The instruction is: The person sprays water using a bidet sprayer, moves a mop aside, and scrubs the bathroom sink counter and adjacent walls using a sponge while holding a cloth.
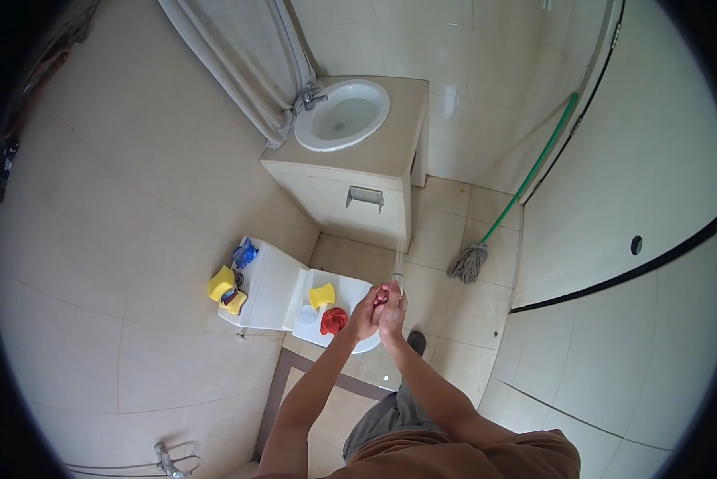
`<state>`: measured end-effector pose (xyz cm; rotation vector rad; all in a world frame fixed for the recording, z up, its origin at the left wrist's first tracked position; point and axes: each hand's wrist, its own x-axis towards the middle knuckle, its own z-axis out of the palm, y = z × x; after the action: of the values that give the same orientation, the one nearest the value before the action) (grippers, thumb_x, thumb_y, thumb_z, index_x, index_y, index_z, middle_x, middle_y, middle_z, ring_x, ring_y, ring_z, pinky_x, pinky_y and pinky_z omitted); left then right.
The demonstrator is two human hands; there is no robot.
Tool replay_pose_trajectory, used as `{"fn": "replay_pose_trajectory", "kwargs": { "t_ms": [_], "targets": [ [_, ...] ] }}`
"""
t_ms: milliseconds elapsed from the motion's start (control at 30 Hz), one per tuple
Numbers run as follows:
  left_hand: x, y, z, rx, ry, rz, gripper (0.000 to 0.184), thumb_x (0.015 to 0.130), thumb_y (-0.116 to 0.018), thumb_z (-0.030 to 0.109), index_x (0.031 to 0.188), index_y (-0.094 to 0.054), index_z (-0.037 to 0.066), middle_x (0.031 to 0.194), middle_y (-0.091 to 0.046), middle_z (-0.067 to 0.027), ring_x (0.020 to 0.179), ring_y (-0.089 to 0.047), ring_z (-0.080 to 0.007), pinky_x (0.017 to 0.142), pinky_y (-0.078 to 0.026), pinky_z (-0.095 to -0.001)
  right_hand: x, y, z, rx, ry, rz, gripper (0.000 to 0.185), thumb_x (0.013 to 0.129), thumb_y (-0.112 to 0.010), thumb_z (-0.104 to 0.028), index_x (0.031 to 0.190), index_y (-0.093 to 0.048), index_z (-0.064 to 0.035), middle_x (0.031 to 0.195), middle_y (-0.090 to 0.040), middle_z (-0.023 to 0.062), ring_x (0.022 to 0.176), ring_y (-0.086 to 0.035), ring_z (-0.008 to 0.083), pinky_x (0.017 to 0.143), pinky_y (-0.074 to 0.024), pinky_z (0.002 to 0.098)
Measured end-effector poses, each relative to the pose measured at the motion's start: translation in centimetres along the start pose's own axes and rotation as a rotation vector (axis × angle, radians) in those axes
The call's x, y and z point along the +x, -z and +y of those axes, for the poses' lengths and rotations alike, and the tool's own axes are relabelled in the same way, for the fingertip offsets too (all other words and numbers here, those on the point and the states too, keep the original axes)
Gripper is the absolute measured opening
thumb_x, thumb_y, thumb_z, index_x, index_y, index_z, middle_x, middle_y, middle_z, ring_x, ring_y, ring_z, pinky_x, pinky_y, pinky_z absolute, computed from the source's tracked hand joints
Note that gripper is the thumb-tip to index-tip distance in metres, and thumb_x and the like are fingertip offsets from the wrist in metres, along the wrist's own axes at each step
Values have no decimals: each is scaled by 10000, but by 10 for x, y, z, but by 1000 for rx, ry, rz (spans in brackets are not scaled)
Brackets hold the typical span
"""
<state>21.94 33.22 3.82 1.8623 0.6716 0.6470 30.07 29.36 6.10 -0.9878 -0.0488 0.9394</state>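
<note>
Yellow sponge (321, 296) and red cloth (334, 321) on toilet lid (352, 289). Left hand (364, 315) curled against right; its own hold, can't tell. Right hand (392, 316) closed round clear object (397, 281). Risk, my read: slips to floor (446, 323) if grip's wet; streaks beyond look like water. Object pokes just past right fingertips.

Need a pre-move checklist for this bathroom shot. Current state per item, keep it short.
1. Right hand on the clear held item: ok.
2. Left hand grip on it: cannot tell, hands overlap.
3. What the item contains: cannot tell.
4. Toilet lid down: ok.
5. Lid free of loose things: not ok, yellow sponge and red bundle lie there.
6. Mop apart from hands: ok.
</note>
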Motion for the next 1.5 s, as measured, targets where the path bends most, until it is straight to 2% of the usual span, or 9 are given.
{"fn": "replay_pose_trajectory", "kwargs": {
  "t_ms": [267, 467, 667, 967, 1167, 1367, 1500],
  "targets": [
    [36, 31, 0, 17, -2, 5, 516, 989, -499, 408, 1381, -393, 91, 1093, -603, -184, 1033, -618, -351, 881, -497, -380, 32, -31, 7, -3, 21, -2, 369, 974, -542, -402, 913, -559, -39, 737, -536, 23, 651, -521, 118, 596, -439, 252],
    [51, 49, -16, 29, -17, -14, 512, 987, -498, 378, 1396, -374, 96, 1115, -597, -191, 1029, -617, -361, 879, -497, -388, 43, -51, 13, -44, 49, 25, 372, 979, -529, -405, 914, -552, -39, 720, -524, 24, 642, -507, 116, 591, -428, 255],
    [47, 74, -21, -38, 57, -60, 494, 956, -509, 177, 1415, -344, 98, 1146, -582, -193, 1051, -605, -356, 913, -473, -370, 40, -81, 25, -130, 1, 137, 395, 978, -526, -424, 882, -554, -42, 709, -512, 15, 644, -498, 112, 589, -420, 258],
    [15, 132, -46, -63, 62, 88, 502, 923, -498, 72, 1399, -339, 68, 1158, -565, -201, 1064, -587, -345, 925, -457, -360, 28, -138, 70, -125, -67, 13, 414, 968, -542, -445, 806, -542, -64, 678, -490, -10, 618, -469, 83, 566, -398, 240],
    [-1, 161, -64, -114, -20, 219, 474, 918, -495, 63, 1372, -355, 61, 1158, -561, -190, 1067, -583, -323, 913, -459, -359, 13, -173, 91, -149, -102, -41, 421, 955, -565, -463, 805, -545, -71, 671, -487, -22, 614, -465, 76, 559, -390, 233],
    [-13, 187, -55, -61, 64, 256, 484, 911, -526, 77, 1364, -355, 66, 1150, -550, -168, 1080, -570, -294, 930, -445, -341, 3, -196, 101, -204, -105, -104, 428, 946, -577, -471, 792, -553, -72, 671, -490, -25, 605, -462, 74, 552, -387, 233],
    [-10, 188, -56, -20, 43, 310, 524, 906, -552, 117, 1385, -345, 71, 1171, -554, -155, 1106, -556, -270, 957, -429, -332, 5, -203, 102, -211, -118, -113, 432, 946, -578, -473, 779, -555, -75, 669, -489, -27, 594, -459, 73, 539, -381, 233]
  ]
}}
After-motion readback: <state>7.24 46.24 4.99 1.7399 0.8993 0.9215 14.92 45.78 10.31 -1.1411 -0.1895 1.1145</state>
